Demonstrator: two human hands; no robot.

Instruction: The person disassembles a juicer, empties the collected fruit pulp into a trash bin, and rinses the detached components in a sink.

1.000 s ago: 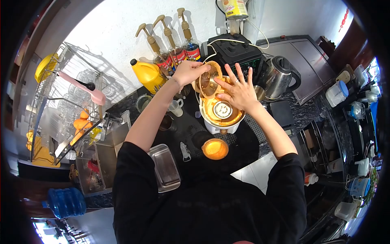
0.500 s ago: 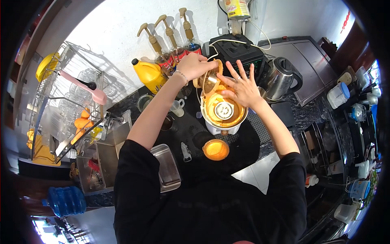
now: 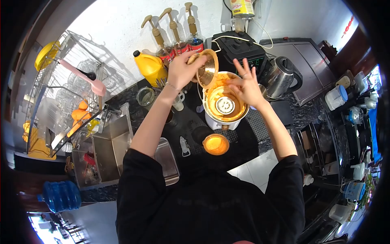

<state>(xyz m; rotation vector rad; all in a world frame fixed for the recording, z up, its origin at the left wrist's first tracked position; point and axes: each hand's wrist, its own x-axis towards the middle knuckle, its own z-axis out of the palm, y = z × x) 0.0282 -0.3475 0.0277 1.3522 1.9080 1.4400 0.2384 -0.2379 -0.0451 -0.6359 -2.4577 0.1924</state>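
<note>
Left grip: While the wrist bends over the tabletop, the left hand [image 3: 183,71] is closed on the edge of a round lid [image 3: 209,71], thumb and fingers pinching it.
Lid: in the left grip and tilted up on edge, to the left of the right grip, its see-through middle ringed by an orange-stained rim, just above the far left side of the juicer.
Right grip: the right hand [image 3: 248,89] has three fingers raised and fanned wide, thumb and forefinger brought near each other over the juicer's bowl; whether these two tips hold anything, one cannot tell.
Juicer: white outside [image 3: 215,123], standing open just below the right grip, its bowl smeared with orange pulp [image 3: 213,97] around a pale disc [image 3: 225,105].
Cup: nearer the person than both grips, the cup [image 3: 215,153] holds an orange drink and stands on the dark tabletop [image 3: 243,140].
Opener: a metal opener [image 3: 185,146] lies to the left of the cup, nearer the person than the left grip.
Kettle: a steel kettle [image 3: 276,79] stands to the right of the right grip.
Jug: a yellow jug [image 3: 149,69] stands to the left of the left grip, with three pump bottles [image 3: 178,49] beyond that grip.
</note>
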